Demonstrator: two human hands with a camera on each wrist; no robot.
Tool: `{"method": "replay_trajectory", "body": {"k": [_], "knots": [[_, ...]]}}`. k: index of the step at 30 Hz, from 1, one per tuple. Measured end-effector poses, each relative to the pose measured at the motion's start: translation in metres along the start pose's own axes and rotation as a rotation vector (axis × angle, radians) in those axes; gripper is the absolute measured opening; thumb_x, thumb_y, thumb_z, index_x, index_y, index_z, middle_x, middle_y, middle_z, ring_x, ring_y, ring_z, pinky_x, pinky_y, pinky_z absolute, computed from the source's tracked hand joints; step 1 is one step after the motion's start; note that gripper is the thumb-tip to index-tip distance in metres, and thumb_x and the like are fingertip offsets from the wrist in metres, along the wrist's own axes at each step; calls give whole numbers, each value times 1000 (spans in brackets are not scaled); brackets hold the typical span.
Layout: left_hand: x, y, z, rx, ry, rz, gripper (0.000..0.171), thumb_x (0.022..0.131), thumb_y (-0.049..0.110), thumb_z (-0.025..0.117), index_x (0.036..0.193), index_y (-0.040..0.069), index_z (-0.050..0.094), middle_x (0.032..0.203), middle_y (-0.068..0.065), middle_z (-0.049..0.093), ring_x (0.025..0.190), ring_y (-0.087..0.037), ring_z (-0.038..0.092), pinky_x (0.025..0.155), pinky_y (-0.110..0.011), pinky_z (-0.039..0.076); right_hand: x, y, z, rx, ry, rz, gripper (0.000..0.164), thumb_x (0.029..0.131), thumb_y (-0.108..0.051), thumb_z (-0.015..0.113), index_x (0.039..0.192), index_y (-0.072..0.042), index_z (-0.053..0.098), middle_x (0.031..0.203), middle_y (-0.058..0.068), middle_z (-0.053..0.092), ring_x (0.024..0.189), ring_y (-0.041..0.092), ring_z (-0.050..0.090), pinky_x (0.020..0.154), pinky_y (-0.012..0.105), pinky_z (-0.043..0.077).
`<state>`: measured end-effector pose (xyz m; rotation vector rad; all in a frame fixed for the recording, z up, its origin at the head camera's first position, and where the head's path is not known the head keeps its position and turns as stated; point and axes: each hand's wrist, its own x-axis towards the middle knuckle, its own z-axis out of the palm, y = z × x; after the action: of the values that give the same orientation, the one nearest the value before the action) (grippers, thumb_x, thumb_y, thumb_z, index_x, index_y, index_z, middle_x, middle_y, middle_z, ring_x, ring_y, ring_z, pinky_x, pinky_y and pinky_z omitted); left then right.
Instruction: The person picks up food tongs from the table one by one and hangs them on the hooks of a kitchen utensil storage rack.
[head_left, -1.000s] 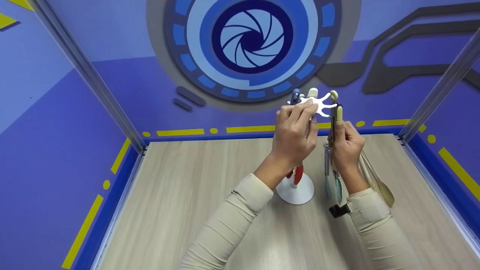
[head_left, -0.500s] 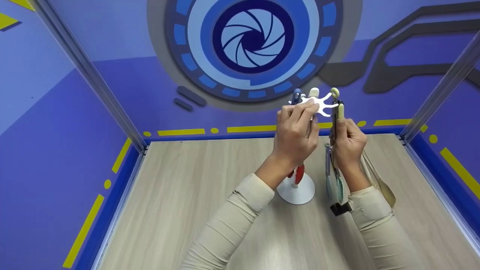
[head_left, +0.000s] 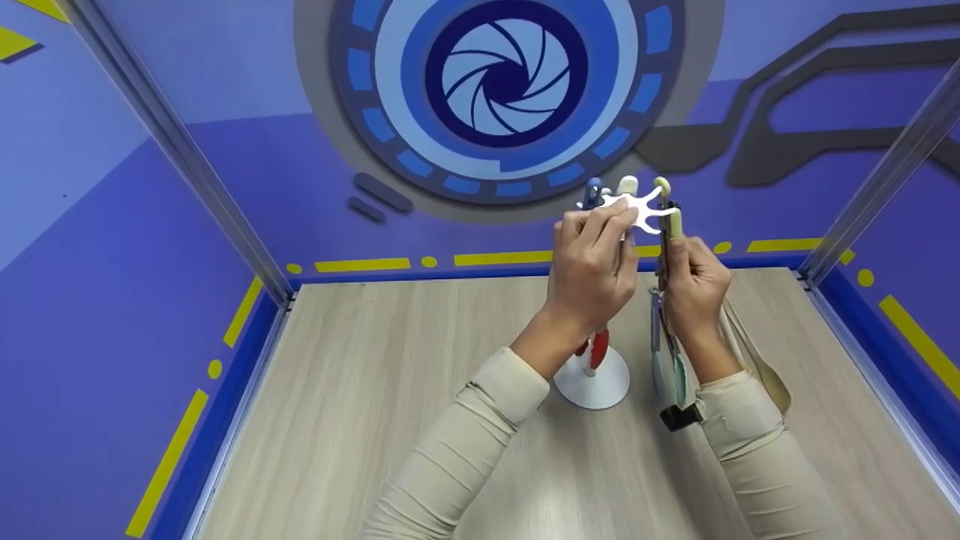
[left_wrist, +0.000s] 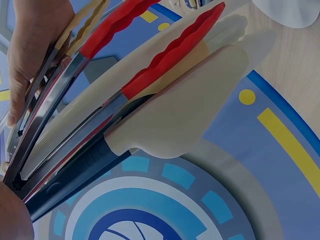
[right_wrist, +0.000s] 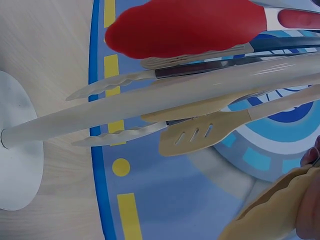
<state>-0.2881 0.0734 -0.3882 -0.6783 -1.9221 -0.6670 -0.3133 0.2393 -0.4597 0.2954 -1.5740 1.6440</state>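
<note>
Tan-tipped tongs [right_wrist: 272,210], one pair, are right of centre in the head view, beside the arm ends of one white stand [head_left: 604,390]; whether hooked on cannot be told. Expected handling: light, stiff arms, springy, tips softer; best held by the arms near the hinge. Right hand [head_left: 696,283]: grip closed around the arms. Left hand [head_left: 596,259]: grip curled over the stand's top. Hanging: one pair of red-tipped tongs [left_wrist: 170,55], one of pale-tipped tongs [right_wrist: 120,81], one slotted turner [right_wrist: 202,132], others overlapping, uncounted.
</note>
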Motion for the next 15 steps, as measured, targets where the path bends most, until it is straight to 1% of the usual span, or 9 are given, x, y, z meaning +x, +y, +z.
{"method": "replay_trajectory", "body": {"k": [1,7,11,15], "knots": [[0,0,0,2,4,1,28,103,17,63,128,13,74,136,-2,73,113,-17,54,94,-29,47,-1,0,0,-7,-4,-2,37,106,-9,65,80,18,65,70,-7,55,52,7,49,45,15,38],[0,1,1,9,9,1,27,102,17,66,127,13,75,134,-2,74,114,-18,55,94,-29,48,-4,4,-3,-46,-32,-12,32,106,-8,64,87,16,71,73,-8,56,55,4,50,48,14,40],[0,0,1,14,18,9,28,98,16,71,125,12,75,133,-2,74,113,-18,56,94,-29,48,-4,5,-2,-50,-36,-2,32,106,-8,64,86,15,71,72,-8,56,56,6,50,48,15,40],[0,-1,1,16,21,16,27,99,16,69,125,13,75,132,-2,75,113,-18,56,93,-29,48,-4,7,-2,-73,-31,-20,32,106,-11,65,86,13,72,72,-10,56,58,5,51,50,15,41]]}}
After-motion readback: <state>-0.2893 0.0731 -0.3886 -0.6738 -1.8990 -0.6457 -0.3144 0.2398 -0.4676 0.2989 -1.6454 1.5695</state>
